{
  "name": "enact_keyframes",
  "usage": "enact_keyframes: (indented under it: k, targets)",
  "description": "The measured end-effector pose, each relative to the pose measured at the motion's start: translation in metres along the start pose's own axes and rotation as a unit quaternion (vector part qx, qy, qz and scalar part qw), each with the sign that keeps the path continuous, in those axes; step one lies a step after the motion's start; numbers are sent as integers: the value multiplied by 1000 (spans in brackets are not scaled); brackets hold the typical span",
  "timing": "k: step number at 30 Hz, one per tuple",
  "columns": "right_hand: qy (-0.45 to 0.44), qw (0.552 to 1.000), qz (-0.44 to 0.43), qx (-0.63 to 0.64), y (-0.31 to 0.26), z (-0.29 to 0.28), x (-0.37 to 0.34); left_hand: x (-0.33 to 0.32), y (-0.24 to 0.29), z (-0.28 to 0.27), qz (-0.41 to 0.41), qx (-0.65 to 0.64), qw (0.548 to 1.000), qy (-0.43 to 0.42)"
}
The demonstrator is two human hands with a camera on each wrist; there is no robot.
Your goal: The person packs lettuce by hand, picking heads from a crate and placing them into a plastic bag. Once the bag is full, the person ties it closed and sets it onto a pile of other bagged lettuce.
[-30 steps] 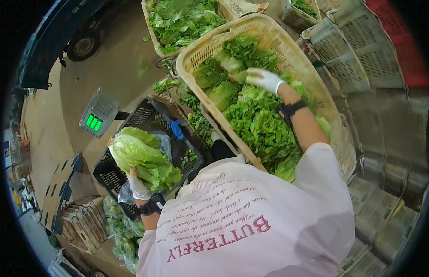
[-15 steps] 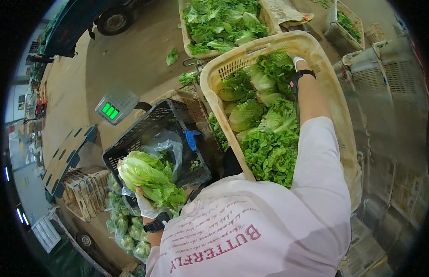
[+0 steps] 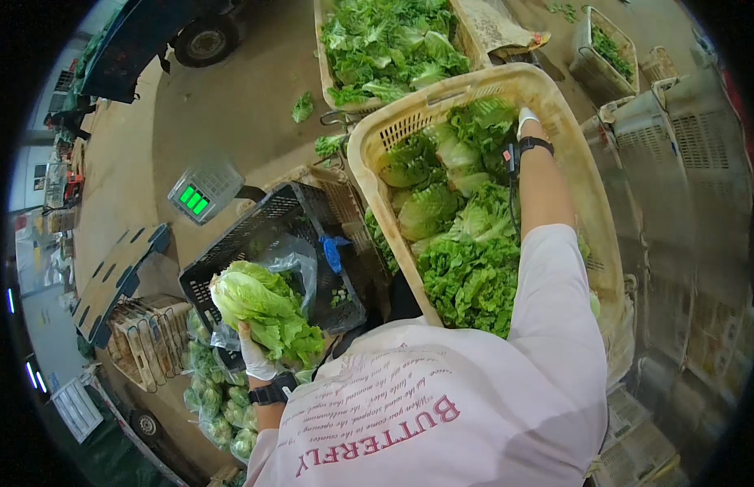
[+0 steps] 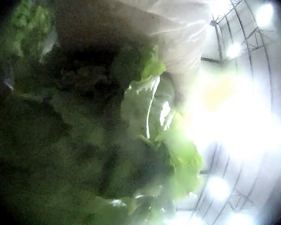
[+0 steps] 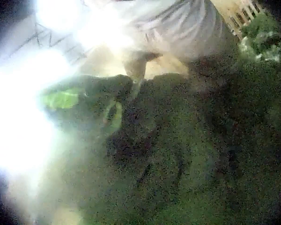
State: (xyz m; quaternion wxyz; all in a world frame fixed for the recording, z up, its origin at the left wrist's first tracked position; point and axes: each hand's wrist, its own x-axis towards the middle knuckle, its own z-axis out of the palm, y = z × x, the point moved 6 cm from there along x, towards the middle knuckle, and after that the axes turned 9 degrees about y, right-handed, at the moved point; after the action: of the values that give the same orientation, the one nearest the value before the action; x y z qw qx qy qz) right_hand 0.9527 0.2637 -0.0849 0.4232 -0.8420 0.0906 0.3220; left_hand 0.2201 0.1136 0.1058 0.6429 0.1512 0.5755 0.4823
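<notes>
A pale green head of lettuce (image 3: 259, 304) lies in my white-gloved left hand (image 3: 257, 357), over the near side of the black crate (image 3: 231, 231). The thumb side shows at the lettuce; the other fingers are hidden beneath it. Deep in the far right corner of a big cream basket (image 3: 385, 178) is my right hand (image 3: 527, 122), only a strip of its white glove showing. Heads of lettuce (image 3: 430, 211) and loose frilly leaves fill this basket. Dark, blurred leaves (image 5: 178, 140) cover the right fingers in the right wrist view; I cannot tell whether they grip anything.
A scale display (image 3: 194, 199) with green digits stands beyond the black crate, which holds a clear plastic bag (image 3: 294, 264). Another basket of leaves (image 3: 389, 49) is at the back. Bagged heads (image 3: 223, 410) lie at lower left, and stacked crates (image 3: 685, 146) line the right.
My right hand has moved from above the leaves to the basket's far right corner, down among the lettuce. The left hand still holds its lettuce. The head view has shifted.
</notes>
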Motion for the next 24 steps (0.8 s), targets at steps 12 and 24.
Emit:
enact_keyframes:
  k: [12, 24]
  targets:
    - [-87, 872, -427, 223, -6, -11, -93, 10, -5, 1, -3, 29, 1000, -6]
    - [-463, 784, -338, 238, -27, -73, -339, -13, 36, 93, 80, 99, 961, -246]
